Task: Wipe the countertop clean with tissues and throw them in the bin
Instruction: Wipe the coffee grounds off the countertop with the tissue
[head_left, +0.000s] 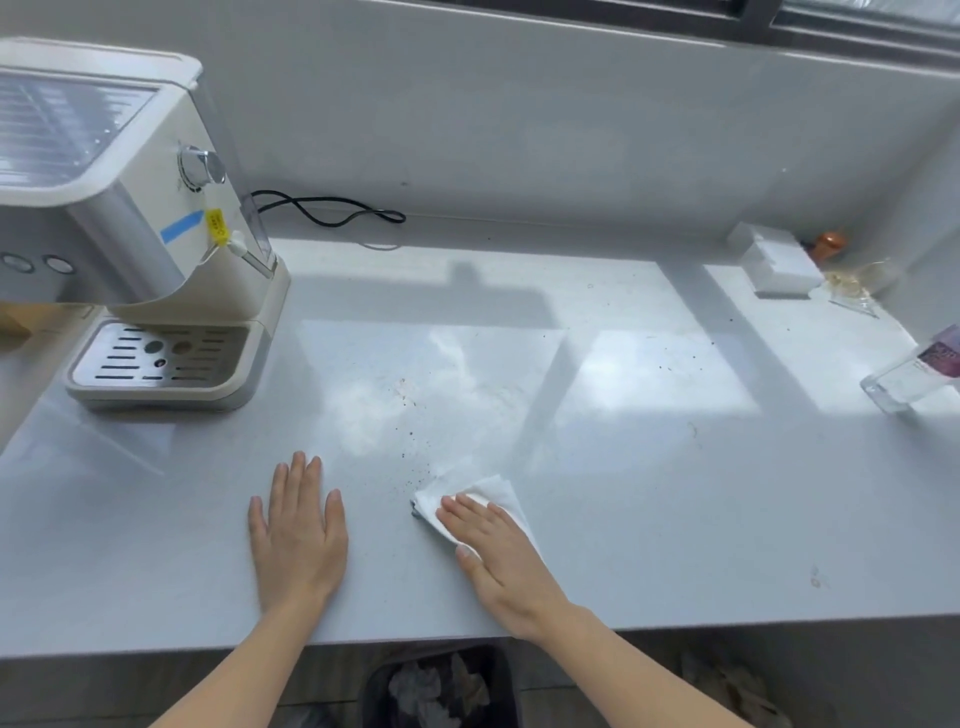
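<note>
Where the white tissue (493, 491) lies flattened on the grey surface (675, 519), near its front edge, the right hand (498, 556) presses it down with straight fingers (467, 512) held close together. Dark specks (415, 462) are scattered just beyond the tissue. The left hand (296, 540) rests palm-down on the surface to the left, apart from the tissue, fingers straight and slightly spread, holding nothing. A bin (441, 686) containing crumpled paper stands below the front edge. A coffee machine (130, 208) occupies the far left.
</note>
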